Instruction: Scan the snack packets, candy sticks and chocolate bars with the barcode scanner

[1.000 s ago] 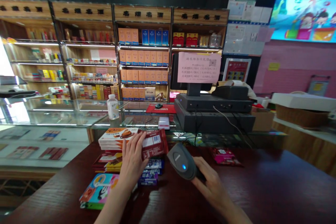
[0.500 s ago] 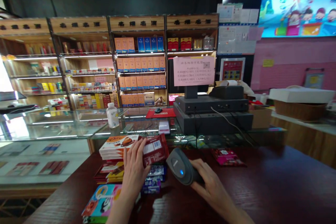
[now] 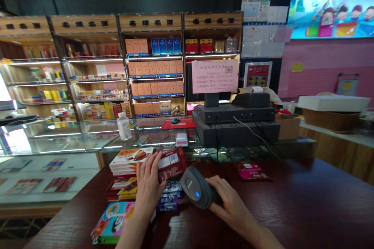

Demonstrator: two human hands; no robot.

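Observation:
My left hand [image 3: 149,186] holds a dark red snack packet [image 3: 172,163] upright by its near edge, with the barcode side facing me. My right hand [image 3: 233,214] is wrapped around a grey handheld barcode scanner [image 3: 197,186], whose blue light is lit. The scanner's head points up and left, close to the packet but apart from it. Under my left hand lie a stack of chocolate boxes [image 3: 131,161], purple-blue packets [image 3: 171,198] and a colourful box [image 3: 112,221]. A pink-red packet [image 3: 251,170] lies farther right on the counter.
The dark wooden counter [image 3: 277,206] lies before me, with a glass display case [image 3: 73,136] behind it. On the glass stand a plastic bottle [image 3: 124,126], a red mat [image 3: 177,123] and a black till terminal [image 3: 233,124]. Stocked shelves [image 3: 154,66] line the back.
The scanner has shifted a little left, nearer the red packet. My left hand and the packet have hardly moved, and the whole view has tilted slightly.

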